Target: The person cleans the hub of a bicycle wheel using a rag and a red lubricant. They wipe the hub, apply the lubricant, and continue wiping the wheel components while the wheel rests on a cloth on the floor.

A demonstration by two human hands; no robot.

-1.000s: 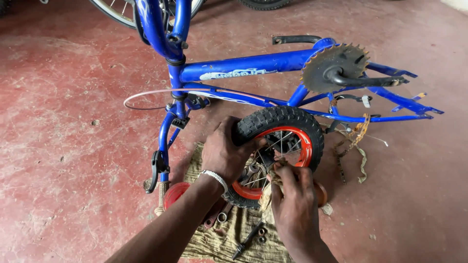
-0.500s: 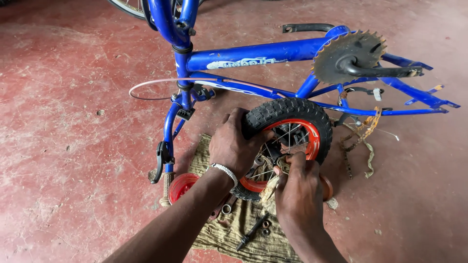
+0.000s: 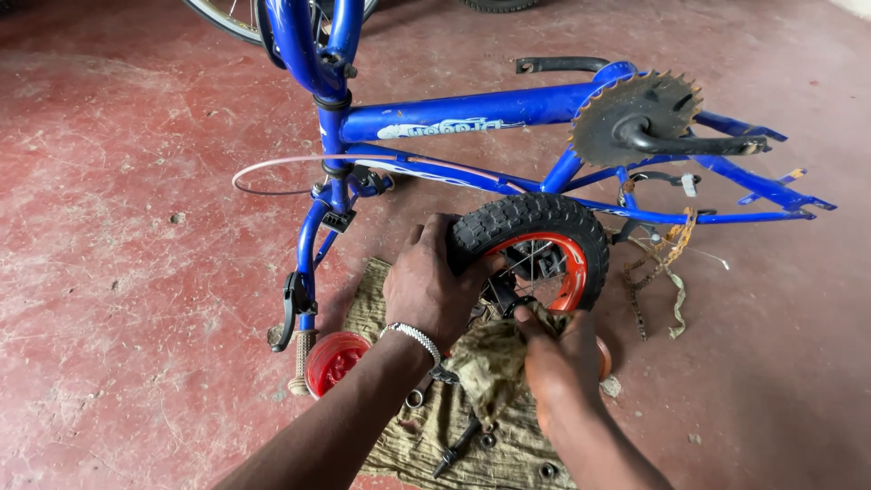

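Head view: I see my left hand [image 3: 425, 289] wrapped over the black tyre of a small wheel [image 3: 535, 259] with an orange rim, fingers curled and clamped on the tread, thumb side toward me. My right hand [image 3: 562, 367] sits just below the hub, fingers pinched together on a grimy rag [image 3: 490, 358] bunched against the axle area. The wheel stands upright on a worn cloth mat [image 3: 426, 436] on the red floor, just in front of my knuckles.

Beyond my fingertips lies a blue child's bicycle frame [image 3: 472, 113], upside down or on its side, chainring [image 3: 635, 113] and crank up at the far right. A rusty chain [image 3: 667, 245] hangs loose off to the right of my right hand. A red plastic cap [image 3: 336, 361] lies left of my left wrist. Small nuts and a dark tool [image 3: 458, 446] rest on the mat under my forearms.

Judgement on progress: wheel is off the frame, chain is off, hardware is loose on the mat. Hub wiping looks to be in hand; refitting wheel, chain and nuts remains undone.
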